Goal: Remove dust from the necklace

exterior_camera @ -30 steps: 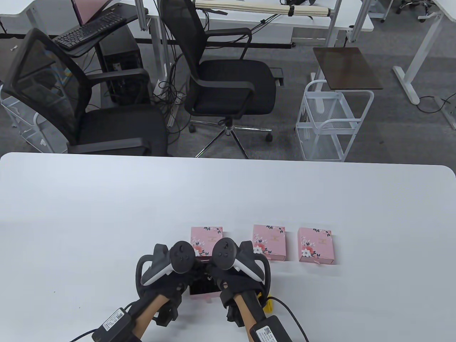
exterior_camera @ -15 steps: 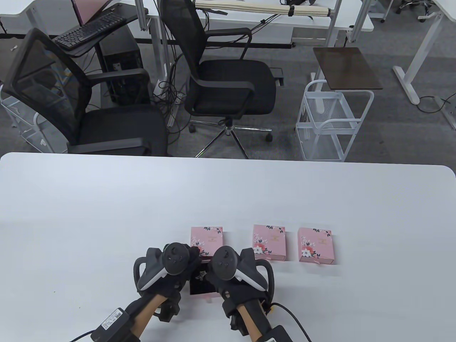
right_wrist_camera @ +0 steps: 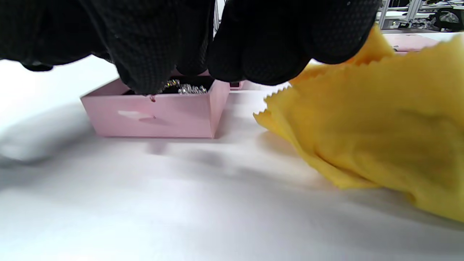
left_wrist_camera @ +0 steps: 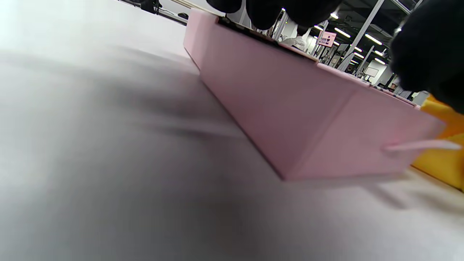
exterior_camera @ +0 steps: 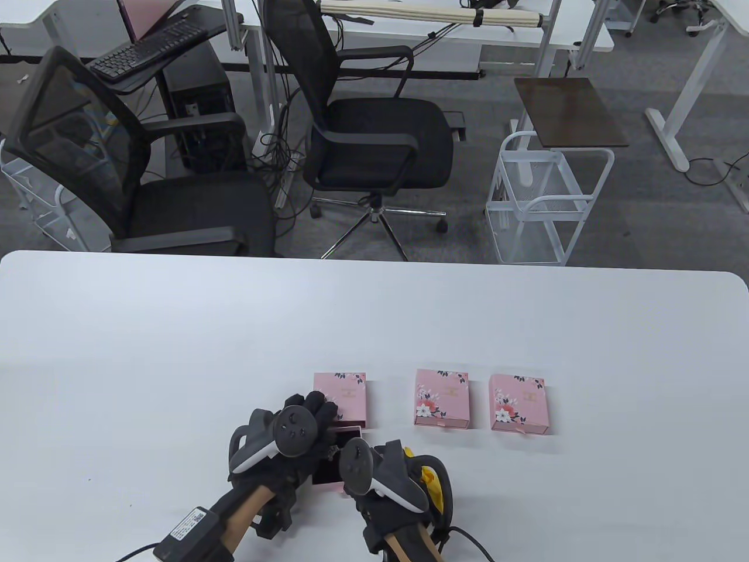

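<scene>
The necklace (right_wrist_camera: 183, 88) lies in the pink drawer (exterior_camera: 336, 462), near me and left of the yellow cloth (right_wrist_camera: 366, 119). It looks light, slippery and delicate; I'd lift its chain. My left hand (exterior_camera: 287, 439) rests fingers on the box; my right hand (exterior_camera: 380, 474) grips the cloth.

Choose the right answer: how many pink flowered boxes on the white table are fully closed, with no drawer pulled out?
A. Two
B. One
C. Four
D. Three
A. In the table view, two closed boxes lie to the right, while the third box has its drawer pulled out toward the hands, showing the necklace inside.
</scene>
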`<move>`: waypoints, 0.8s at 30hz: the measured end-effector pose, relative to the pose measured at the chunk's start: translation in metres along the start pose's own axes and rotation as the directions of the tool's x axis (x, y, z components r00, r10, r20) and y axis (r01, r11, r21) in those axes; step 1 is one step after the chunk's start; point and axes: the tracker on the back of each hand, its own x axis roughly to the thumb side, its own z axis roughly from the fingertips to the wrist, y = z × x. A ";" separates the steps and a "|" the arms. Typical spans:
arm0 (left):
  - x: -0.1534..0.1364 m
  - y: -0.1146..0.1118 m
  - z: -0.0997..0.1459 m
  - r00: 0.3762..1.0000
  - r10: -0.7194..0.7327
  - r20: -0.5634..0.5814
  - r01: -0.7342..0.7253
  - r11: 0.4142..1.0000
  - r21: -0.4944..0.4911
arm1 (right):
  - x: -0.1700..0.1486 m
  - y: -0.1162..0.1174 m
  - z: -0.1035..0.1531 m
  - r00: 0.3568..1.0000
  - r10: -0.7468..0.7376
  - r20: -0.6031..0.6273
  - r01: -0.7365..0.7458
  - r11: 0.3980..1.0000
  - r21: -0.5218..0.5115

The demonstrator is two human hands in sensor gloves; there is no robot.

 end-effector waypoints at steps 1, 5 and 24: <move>0.000 -0.001 -0.001 1.000 -0.002 0.000 0.002 1.000 -0.011 | 0.001 0.001 -0.001 1.000 0.010 -0.005 -0.010 1.000 0.000; -0.002 -0.004 -0.002 1.000 -0.018 -0.006 0.017 0.999 -0.040 | 0.002 0.008 -0.004 0.999 0.030 -0.021 -0.030 0.999 -0.015; -0.005 -0.001 -0.001 1.000 0.029 -0.010 -0.030 0.998 -0.049 | 0.004 0.018 -0.007 0.995 0.099 0.008 -0.097 0.983 -0.158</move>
